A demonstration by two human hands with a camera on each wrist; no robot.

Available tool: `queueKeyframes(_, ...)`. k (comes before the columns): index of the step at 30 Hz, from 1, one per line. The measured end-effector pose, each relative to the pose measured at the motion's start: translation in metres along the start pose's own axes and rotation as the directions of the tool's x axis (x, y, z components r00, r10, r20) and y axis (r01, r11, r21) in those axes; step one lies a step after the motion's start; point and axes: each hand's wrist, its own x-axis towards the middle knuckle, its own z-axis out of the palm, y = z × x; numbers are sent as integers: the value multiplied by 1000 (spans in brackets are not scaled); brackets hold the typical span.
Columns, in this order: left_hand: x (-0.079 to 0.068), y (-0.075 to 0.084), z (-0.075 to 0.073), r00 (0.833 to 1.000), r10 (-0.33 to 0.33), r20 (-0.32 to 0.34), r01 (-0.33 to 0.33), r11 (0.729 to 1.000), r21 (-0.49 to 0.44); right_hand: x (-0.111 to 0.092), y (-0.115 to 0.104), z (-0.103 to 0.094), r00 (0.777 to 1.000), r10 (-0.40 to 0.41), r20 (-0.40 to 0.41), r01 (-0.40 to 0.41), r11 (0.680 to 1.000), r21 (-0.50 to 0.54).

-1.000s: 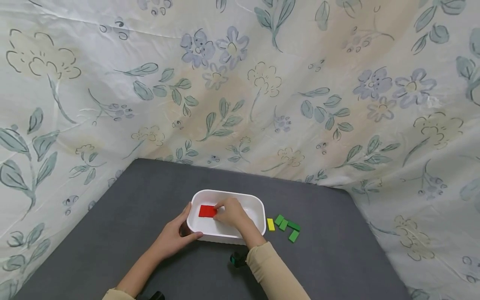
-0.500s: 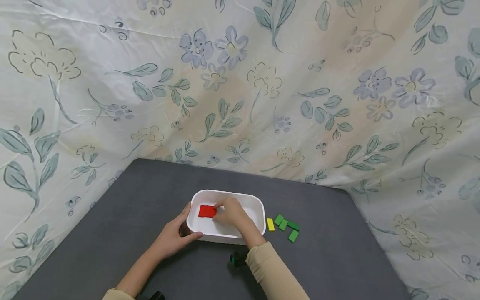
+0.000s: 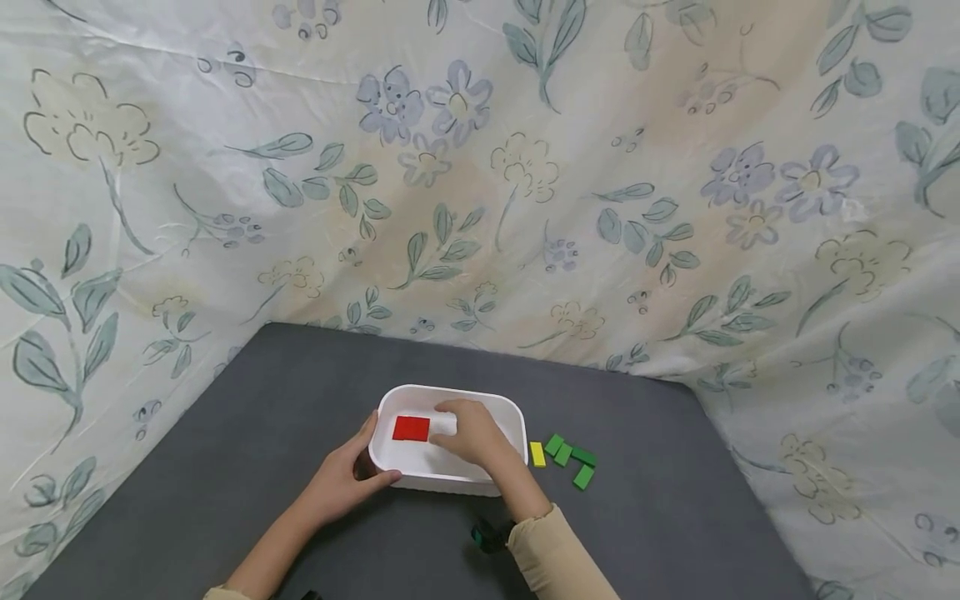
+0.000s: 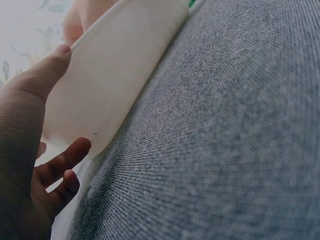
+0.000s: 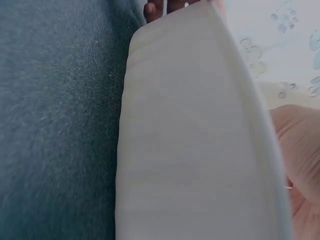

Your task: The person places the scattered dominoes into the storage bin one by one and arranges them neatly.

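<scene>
With the left hand point(image 3: 337, 483), clamped on the left end of a white tub point(image 3: 442, 486), thumb at the rim. With the right hand point(image 3: 476, 433), hanging inside the tub, thumb and fingers apart, near the red blocks point(image 3: 410, 428).

At the bottom middle of the head view, sits the tub on gray cloth point(image 3: 330, 358). Looks light, stiff and smooth, maybe slippery; best held by the rim at both short ends. In its left half, flat red blocks, maybe two. Lower right of middle, green blocks point(image 3: 563, 455); just beside the tub, one yellow block point(image 3: 537, 454). Likely all light, hard and tough; best pinched by the edges.

No words or labels to read; on the tub in the left wrist view, just a tiny mark point(image 4: 95, 133), too small to make out.
</scene>
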Motion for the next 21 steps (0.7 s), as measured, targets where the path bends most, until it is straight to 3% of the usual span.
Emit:
queueKeyframes(8, -2, 2, -1, 1000, -6, 0, 6, 1000, 3, -37, 4, -11, 999, -6, -45, 6, 1000, 7)
queueKeyframes(15, -4, 4, -2, 1000, -23, -4, 23, 1000, 12, -70, 15, -19, 984, -90, -156, 91, 996, -1)
queueKeyframes(21, -6, 5, 1, 999, -35, 0, 35, 999, 2, -97, 33, -29, 971, -56, -232, 58, 998, 0)
